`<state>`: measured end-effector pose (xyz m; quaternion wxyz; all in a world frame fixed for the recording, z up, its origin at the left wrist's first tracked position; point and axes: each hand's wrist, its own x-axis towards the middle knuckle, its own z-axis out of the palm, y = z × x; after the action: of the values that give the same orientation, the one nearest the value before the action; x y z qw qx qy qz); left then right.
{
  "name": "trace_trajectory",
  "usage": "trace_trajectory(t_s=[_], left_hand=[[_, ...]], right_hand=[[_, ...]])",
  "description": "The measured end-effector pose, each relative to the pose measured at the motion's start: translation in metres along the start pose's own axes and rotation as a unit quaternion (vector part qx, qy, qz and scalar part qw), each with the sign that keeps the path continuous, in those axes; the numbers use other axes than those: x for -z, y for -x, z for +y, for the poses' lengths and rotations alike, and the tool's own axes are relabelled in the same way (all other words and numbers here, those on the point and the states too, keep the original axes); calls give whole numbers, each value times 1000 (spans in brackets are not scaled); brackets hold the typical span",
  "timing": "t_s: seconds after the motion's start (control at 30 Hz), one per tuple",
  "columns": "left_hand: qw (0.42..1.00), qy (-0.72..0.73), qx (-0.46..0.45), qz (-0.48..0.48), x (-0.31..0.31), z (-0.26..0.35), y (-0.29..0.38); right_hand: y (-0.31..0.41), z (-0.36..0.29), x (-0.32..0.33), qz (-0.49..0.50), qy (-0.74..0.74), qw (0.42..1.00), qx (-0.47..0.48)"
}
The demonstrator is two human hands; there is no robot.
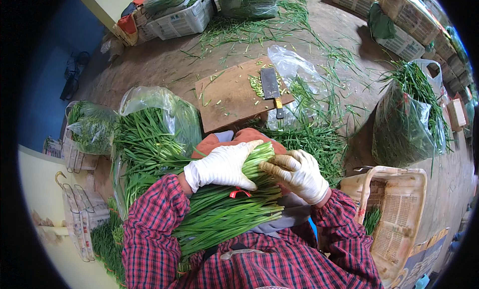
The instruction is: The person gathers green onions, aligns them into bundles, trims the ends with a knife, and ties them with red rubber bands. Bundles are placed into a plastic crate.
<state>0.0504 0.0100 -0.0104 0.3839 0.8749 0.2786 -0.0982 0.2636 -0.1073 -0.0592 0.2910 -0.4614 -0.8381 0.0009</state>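
My left hand point(220, 167), in a white work glove, wraps around a bunch of garlic chives point(259, 160) above my lap. Its pale stem ends face right. My right hand point(298, 173), gloved too and stained at the fingers, pinches at stems on the bunch's right side; its exact hold is partly hidden. More garlic chives point(228, 216) lie across my lap beneath both hands, leaves to the left. A red tie point(239, 192) shows just below my left thumb. Beyond my knees, a cleaver point(270, 86) rests on a wooden cutting board point(228, 96) among chopped stem bits.
An open plastic bag of chives point(149, 128) stands at left, another bag point(400, 120) at right. Loose trimmings point(314, 145) cover the floor by the board. A plastic crate point(398, 214) sits close to my right; stacked crates point(408, 16) line the far right.
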Motion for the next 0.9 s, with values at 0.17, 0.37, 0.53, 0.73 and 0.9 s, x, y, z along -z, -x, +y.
trace_trajectory(t_s=[0.17,0.37,0.53,0.73,0.9], left_hand=[[1000,-8,23,8,-3,4,0],[999,-23,46,-4,-3,6,0],[997,-56,53,6,-7,9,-1],[997,-57,53,5,-10,11,-2],[996,-60,60,6,-9,11,-1]], right_hand=[[-1,-8,6,-39,12,999,-34],[-18,-14,17,-112,113,987,-13],[-27,-4,21,-156,91,983,45],[-21,14,21,-132,-13,990,36],[-5,22,14,-100,-77,992,4]])
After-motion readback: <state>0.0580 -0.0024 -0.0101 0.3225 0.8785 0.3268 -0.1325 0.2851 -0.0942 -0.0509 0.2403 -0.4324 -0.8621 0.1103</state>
